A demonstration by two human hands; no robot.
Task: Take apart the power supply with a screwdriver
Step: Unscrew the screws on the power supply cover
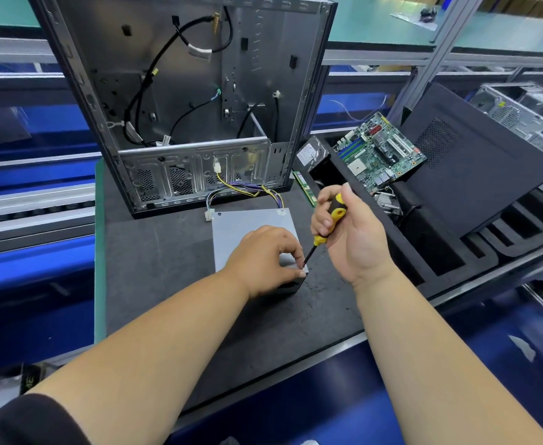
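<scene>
Hands work together: left hand point(265, 252) pinches the power supply point(247, 232) corner to steady it, right hand point(348, 232) grips the screwdriver point(323, 231), tip seemingly on a screw.

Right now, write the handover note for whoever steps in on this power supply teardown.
Left hand: rests on the power supply, fingertips pinching at its near right corner beside the screwdriver tip.
Right hand: holds the yellow-and-black screwdriver, shaft angled down to that same corner.
Power supply lies flat on the dark mat in front of the empty computer case, its wire bundle trailing toward the case.
Motherboard sits in the foam tray to the right.
Done: supply is out of the case.
Left: its cover is still on; work the corner screw, then any others.
</scene>
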